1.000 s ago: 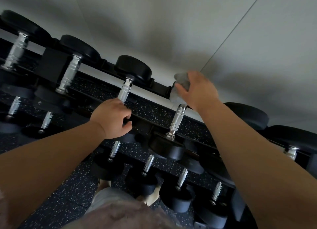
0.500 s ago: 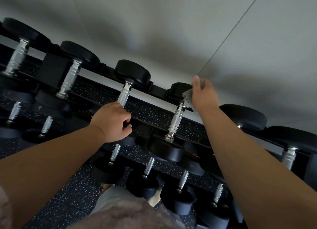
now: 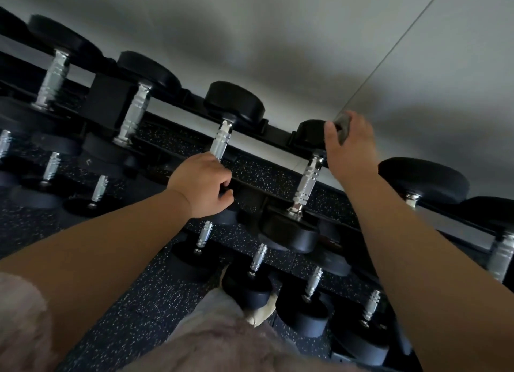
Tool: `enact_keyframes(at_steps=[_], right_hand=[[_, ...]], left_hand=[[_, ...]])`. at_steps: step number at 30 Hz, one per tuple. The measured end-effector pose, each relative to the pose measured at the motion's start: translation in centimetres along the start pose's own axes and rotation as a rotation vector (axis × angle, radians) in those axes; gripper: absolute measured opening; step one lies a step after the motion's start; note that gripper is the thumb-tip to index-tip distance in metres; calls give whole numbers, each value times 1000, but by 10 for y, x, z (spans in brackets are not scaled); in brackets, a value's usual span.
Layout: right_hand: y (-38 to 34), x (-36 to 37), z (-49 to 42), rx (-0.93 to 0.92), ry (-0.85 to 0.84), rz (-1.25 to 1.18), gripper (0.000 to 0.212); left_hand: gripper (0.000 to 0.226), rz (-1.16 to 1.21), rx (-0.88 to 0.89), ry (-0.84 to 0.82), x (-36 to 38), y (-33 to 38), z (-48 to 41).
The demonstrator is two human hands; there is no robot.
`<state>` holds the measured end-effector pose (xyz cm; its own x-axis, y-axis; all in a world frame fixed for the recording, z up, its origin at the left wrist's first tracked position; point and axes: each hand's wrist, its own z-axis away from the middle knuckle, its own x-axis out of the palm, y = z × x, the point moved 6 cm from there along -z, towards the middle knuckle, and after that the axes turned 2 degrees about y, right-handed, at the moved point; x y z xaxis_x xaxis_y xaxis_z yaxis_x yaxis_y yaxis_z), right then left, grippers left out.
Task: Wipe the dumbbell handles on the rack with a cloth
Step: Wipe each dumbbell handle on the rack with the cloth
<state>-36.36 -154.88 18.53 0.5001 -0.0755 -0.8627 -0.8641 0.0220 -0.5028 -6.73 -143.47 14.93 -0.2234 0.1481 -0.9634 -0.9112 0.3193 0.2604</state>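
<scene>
A black rack (image 3: pixel 278 138) holds rows of dumbbells with black heads and ridged chrome handles. My left hand (image 3: pixel 203 185) grips the lower end of one top-row handle (image 3: pixel 221 143). My right hand (image 3: pixel 350 146) holds a grey cloth (image 3: pixel 342 129), mostly hidden behind the fingers, against the far head (image 3: pixel 310 133) of the dumbbell to the right. That dumbbell's chrome handle (image 3: pixel 306 185) is bare below my right hand.
More dumbbells sit on the top row to the left (image 3: pixel 52 78) and right (image 3: pixel 422 179), and smaller ones on lower rows (image 3: pixel 257 257). A grey wall (image 3: pixel 306 37) stands behind the rack. Speckled black flooring (image 3: pixel 144 302) and my shoe (image 3: pixel 261 310) lie below.
My right hand with the cloth slid down to the top of the handle, then back onto the far head. My left hand kept its grip.
</scene>
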Motion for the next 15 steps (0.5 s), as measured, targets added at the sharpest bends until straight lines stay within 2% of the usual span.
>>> enact_keyframes(at_steps=[5, 8, 11, 15], right_hand=[[1, -20, 7, 81, 115, -87, 26], [2, -43, 29, 153, 145, -153, 22], [8, -52, 69, 358, 24, -236, 24], [29, -41, 131, 607, -154, -298, 44]], left_hand=[[22, -14, -5, 13, -3, 1, 0], [20, -21, 2, 12, -6, 4, -1], [21, -54, -20, -36, -6, 4, -2], [23, -147, 3, -52, -9, 11, -6]])
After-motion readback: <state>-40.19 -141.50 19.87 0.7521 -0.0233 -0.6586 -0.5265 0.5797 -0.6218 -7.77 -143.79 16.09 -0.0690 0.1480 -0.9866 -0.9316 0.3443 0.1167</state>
